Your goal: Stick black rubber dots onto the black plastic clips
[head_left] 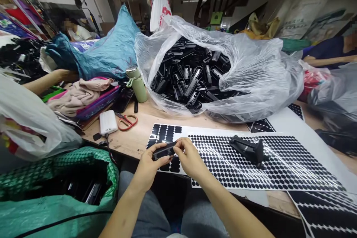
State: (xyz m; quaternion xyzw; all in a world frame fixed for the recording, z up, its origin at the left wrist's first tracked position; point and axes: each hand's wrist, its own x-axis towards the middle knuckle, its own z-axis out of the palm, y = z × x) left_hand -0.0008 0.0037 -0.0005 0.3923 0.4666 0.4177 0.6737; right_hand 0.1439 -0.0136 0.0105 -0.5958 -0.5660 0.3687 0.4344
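Observation:
A small black oblong plastic part (164,151) is held level above the table's front edge. My left hand (149,165) grips its left end between thumb and fingers. At the other end, my right hand (191,158) pinches the part with thumb and forefinger. Beneath and beside the hands lies a white sheet of black oblong stickers (164,132). To the right is a larger sheet of round black stickers (223,173), with a black plastic stand-like piece (247,150) resting on it.
Behind the sheets stands a clear plastic bag (251,78) full of black plastic parts (192,78). Left are a green bottle (138,85), red-handled scissors (127,122), a white power bank (108,122) and a green woven sack (110,178). Other people's arms (48,81) reach in at both sides.

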